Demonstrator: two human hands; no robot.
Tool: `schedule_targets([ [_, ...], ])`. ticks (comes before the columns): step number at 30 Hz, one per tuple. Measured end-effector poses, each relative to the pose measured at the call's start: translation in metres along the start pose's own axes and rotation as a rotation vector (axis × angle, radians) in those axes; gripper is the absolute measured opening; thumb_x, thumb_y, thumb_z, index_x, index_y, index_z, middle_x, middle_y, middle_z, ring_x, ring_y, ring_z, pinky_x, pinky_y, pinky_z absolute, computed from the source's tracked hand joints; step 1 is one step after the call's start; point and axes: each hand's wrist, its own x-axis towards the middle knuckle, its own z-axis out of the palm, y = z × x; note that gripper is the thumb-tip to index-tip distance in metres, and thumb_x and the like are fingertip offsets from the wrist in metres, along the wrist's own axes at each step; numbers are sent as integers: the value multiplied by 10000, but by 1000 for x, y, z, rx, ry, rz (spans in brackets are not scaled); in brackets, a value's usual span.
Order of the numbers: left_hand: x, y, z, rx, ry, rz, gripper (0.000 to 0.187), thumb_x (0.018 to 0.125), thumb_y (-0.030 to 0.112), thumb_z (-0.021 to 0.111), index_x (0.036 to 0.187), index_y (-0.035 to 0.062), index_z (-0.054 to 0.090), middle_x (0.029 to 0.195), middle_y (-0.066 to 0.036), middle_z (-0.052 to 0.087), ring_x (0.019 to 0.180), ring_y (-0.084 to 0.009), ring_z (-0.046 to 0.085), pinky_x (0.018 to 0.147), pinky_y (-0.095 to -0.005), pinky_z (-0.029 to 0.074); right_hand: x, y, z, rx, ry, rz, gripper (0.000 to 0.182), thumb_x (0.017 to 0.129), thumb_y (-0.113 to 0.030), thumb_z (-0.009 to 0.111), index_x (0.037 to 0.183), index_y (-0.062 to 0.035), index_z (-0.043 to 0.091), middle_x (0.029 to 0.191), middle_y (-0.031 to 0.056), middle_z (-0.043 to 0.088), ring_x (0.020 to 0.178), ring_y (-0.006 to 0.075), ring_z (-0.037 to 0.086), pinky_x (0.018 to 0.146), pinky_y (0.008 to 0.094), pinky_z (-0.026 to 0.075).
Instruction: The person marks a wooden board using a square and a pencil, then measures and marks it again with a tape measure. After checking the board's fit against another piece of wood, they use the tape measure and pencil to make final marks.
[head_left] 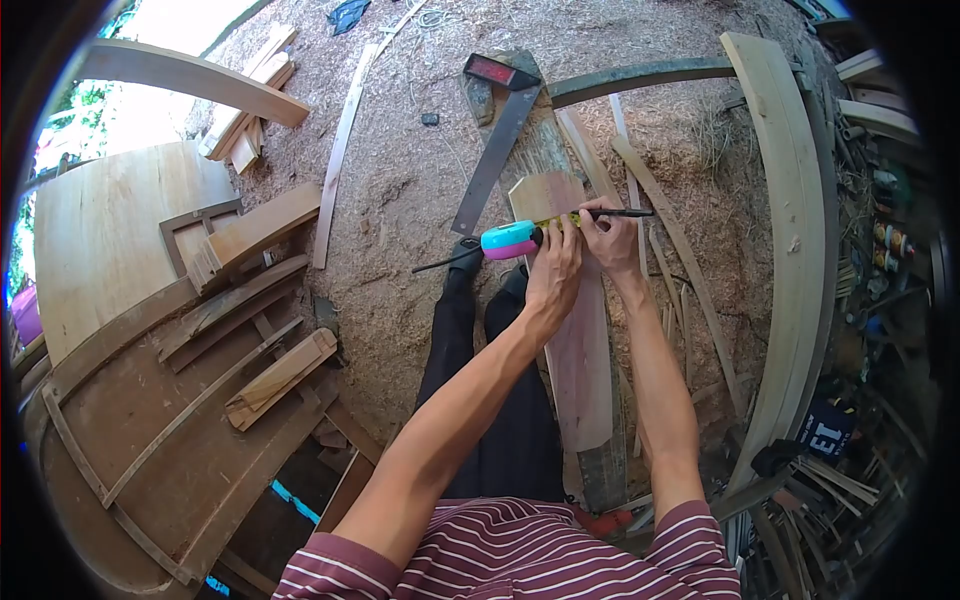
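Observation:
A turquoise and pink tape measure (509,240) lies across the upper part of a pale wooden board (580,350), with a short stretch of its yellow blade pulled out. My left hand (556,272) is closed at the blade, its fingers pressing it down beside the case. My right hand (612,245) grips a black pen (625,212), which points to the right, and its fingertips are at the blade's far side. Just beyond the tape measure, a try square (497,150) with a dark metal blade and a red-faced stock rests on a weathered plank.
On the left stands a wooden frame (230,500) with wood offcuts (282,378) and a plywood sheet (130,240). A long thick plank (785,230) runs along the right. Thin strips (680,250) lie on the shavings-covered ground, and a dark cap (825,430) sits at lower right.

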Motion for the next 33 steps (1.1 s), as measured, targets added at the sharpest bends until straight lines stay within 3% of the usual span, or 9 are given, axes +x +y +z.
schedule_targets([
  [4,0,1,-2,61,-35,2,567,840,167,490,1340,-76,377,1349,-219,408,1228,-345,423,1041,-371,347,-1,1,1,31,23,5,92,801,-91,638,853,-17,622,699,107,593,570,183,554,532,304,449],
  [17,0,1,1,74,-24,7,557,849,174,480,1339,-74,382,1346,-222,415,1222,-352,434,1031,-367,359,0,2,1,37,40,-23,88,798,-88,638,851,-20,621,698,113,595,581,200,572,539,310,457],
  [19,0,1,3,-37,25,-8,639,744,123,555,1314,-109,387,1339,-251,405,1237,-364,409,1060,-399,328,0,0,0,-18,22,-33,87,799,-89,638,852,-21,622,701,113,599,581,200,577,541,311,459],
  [32,-1,1,6,-46,32,-10,628,750,123,557,1308,-112,392,1340,-257,403,1230,-373,425,1058,-400,335,-1,-2,1,-20,5,-4,79,817,-89,619,865,-27,631,700,104,606,580,176,572,539,305,456],
  [33,-1,2,5,-38,14,-6,623,751,123,557,1304,-113,396,1338,-258,406,1230,-372,426,1057,-399,336,-1,-5,4,84,84,32,91,830,-100,616,883,-28,637,723,103,622,604,177,589,553,303,466],
])
